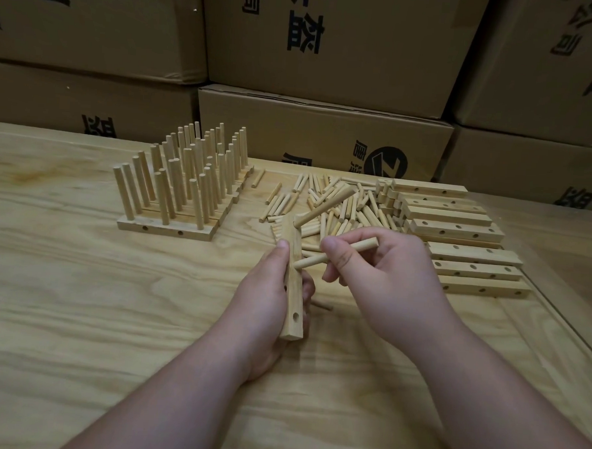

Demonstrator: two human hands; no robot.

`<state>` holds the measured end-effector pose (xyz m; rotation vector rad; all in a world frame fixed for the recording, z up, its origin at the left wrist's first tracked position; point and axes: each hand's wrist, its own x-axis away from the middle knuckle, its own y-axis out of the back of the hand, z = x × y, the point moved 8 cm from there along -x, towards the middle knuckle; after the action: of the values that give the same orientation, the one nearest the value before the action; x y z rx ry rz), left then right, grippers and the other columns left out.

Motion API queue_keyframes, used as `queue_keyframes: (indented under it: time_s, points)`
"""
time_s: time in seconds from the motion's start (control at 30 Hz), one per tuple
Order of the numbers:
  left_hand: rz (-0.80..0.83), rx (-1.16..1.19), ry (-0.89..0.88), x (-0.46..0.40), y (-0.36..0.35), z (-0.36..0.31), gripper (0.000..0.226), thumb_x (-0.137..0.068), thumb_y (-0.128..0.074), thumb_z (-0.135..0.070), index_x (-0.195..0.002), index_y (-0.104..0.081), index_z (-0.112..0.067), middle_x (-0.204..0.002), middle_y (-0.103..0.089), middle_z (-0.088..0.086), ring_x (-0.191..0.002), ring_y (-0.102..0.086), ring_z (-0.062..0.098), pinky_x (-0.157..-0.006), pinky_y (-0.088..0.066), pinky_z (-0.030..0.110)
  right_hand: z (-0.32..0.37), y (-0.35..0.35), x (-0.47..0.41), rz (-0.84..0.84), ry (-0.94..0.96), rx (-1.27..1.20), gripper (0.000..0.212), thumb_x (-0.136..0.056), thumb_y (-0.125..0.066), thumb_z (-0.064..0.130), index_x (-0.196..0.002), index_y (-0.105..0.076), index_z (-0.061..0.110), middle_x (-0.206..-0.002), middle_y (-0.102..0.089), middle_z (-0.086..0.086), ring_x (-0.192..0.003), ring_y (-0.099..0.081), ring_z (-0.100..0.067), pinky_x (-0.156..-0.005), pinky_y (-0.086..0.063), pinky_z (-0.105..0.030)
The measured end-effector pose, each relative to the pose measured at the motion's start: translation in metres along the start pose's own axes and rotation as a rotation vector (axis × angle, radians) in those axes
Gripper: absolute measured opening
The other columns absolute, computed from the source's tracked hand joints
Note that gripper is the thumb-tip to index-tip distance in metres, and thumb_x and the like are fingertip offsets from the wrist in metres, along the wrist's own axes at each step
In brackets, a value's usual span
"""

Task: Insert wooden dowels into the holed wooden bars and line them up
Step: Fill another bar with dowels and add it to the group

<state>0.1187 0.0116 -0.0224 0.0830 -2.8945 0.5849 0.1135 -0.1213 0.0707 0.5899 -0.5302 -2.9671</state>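
Dim warm light, soft shadows, wide-angle edge distortion

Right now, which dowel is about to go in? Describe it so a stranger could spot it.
Start at the table, near its middle where the two hands meet. The right hand pinches one dowel, its tip against the bar in the left hand. Unlike the loose pile, it is held.

Printed cardboard boxes point(331, 54) stacked behind the wooden table point(77, 316).

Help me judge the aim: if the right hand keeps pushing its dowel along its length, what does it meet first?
Probably the holed wooden bar gripped by the left hand; the light wooden dowel pinched by the right hand has its tip right at the bar's side, though depth is unclear.
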Motion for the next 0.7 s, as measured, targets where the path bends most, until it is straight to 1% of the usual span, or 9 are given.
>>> queue_keyframes:
  time_s: [0.13,0.2,0.23,0.33,0.4,0.47,0.57,0.63,0.7]
  points:
    - [-0.019,-0.02,-0.033,-0.002,0.002,-0.001,0.046,-0.104,-0.036,-0.055,-0.101,-0.06,-0.015,-0.057,-0.051,0.001,-0.046,-0.043,0.014,-0.047,-0.038,0.029,0.001,-0.001,0.0,-0.036,-0.014,0.008,0.018,-0.093,-0.068,0.037,-0.079,-0.069,0.025,-0.061,-0.07,0.006,-0.059,-0.066,-0.018,-0.056,-0.055,-0.033]
    - [-0.013,0.0,-0.042,-0.002,0.002,-0.002,0.044,-0.104,-0.037,-0.056,-0.102,-0.06,-0.017,-0.059,-0.051,0.001,-0.047,-0.043,0.014,-0.048,-0.038,0.029,-0.002,-0.002,-0.003,0.001,-0.055,0.006,0.017,-0.092,-0.068,0.038,-0.082,-0.071,0.026,-0.064,-0.072,0.005,-0.062,-0.068,-0.018,-0.058,-0.058,-0.038]
    - [-0.006,0.014,-0.045,-0.002,0.002,-0.002,0.044,-0.104,-0.038,-0.056,-0.102,-0.059,-0.017,-0.059,-0.051,0.001,-0.048,-0.043,0.015,-0.048,-0.037,0.028,-0.005,-0.002,-0.004,0.029,-0.086,-0.001,0.016,-0.092,-0.068,0.039,-0.084,-0.072,0.026,-0.067,-0.073,0.005,-0.063,-0.068,-0.016,-0.058,-0.058,-0.037]
    - [0.02,0.065,-0.048,-0.001,0.001,-0.003,0.042,-0.103,-0.042,-0.055,-0.102,-0.058,-0.016,-0.059,-0.05,0.003,-0.048,-0.042,0.015,-0.047,-0.036,0.028,-0.011,0.002,-0.007,0.132,-0.147,-0.005,0.009,-0.088,-0.073,0.037,-0.086,-0.076,0.029,-0.073,-0.074,0.006,-0.062,-0.066,-0.004,-0.056,-0.05,-0.019]
    - [0.042,0.09,-0.046,0.0,-0.001,-0.003,0.041,-0.103,-0.043,-0.054,-0.104,-0.057,-0.015,-0.06,-0.049,0.003,-0.047,-0.041,0.015,-0.046,-0.035,0.028,-0.012,0.008,-0.009,0.156,-0.138,0.018,0.005,-0.084,-0.078,0.033,-0.087,-0.076,0.029,-0.075,-0.074,0.007,-0.063,-0.066,-0.001,-0.055,-0.05,-0.015]
    - [0.056,0.089,-0.05,0.001,-0.003,-0.004,0.038,-0.103,-0.043,-0.054,-0.107,-0.058,-0.018,-0.061,-0.05,0.002,-0.047,-0.043,0.013,-0.045,-0.036,0.027,-0.011,0.013,-0.011,0.161,-0.114,0.132,0.009,-0.079,-0.082,0.035,-0.086,-0.076,0.034,-0.079,-0.073,0.013,-0.069,-0.066,-0.001,-0.057,-0.052,-0.015]
    - [0.065,0.047,-0.083,0.002,-0.006,-0.006,0.033,-0.104,-0.04,-0.053,-0.103,-0.06,-0.026,-0.061,-0.051,0.0,-0.047,-0.046,0.01,-0.046,-0.038,0.027,-0.008,0.012,-0.01,0.211,-0.047,0.347,0.009,-0.08,-0.08,0.04,-0.087,-0.075,0.038,-0.082,-0.067,0.021,-0.073,-0.06,0.004,-0.054,-0.046,-0.012]
    - [0.069,-0.001,-0.113,0.004,-0.008,-0.008,0.034,-0.105,-0.036,-0.053,-0.102,-0.061,-0.029,-0.059,-0.05,-0.001,-0.047,-0.045,0.01,-0.046,-0.038,0.027,-0.004,0.009,-0.008,0.232,0.018,0.472,0.012,-0.084,-0.074,0.045,-0.094,-0.075,0.039,-0.083,-0.064,0.019,-0.079,-0.057,0.006,-0.06,-0.043,-0.014]
    - [0.06,-0.037,-0.126,0.004,-0.008,-0.009,0.034,-0.106,-0.034,-0.053,-0.105,-0.06,-0.032,-0.058,-0.051,-0.002,-0.047,-0.046,0.01,-0.046,-0.039,0.027,-0.002,0.008,-0.007,0.237,0.05,0.505,0.016,-0.086,-0.07,0.048,-0.098,-0.075,0.038,-0.083,-0.064,0.02,-0.084,-0.057,0.006,-0.068,-0.049,-0.02]
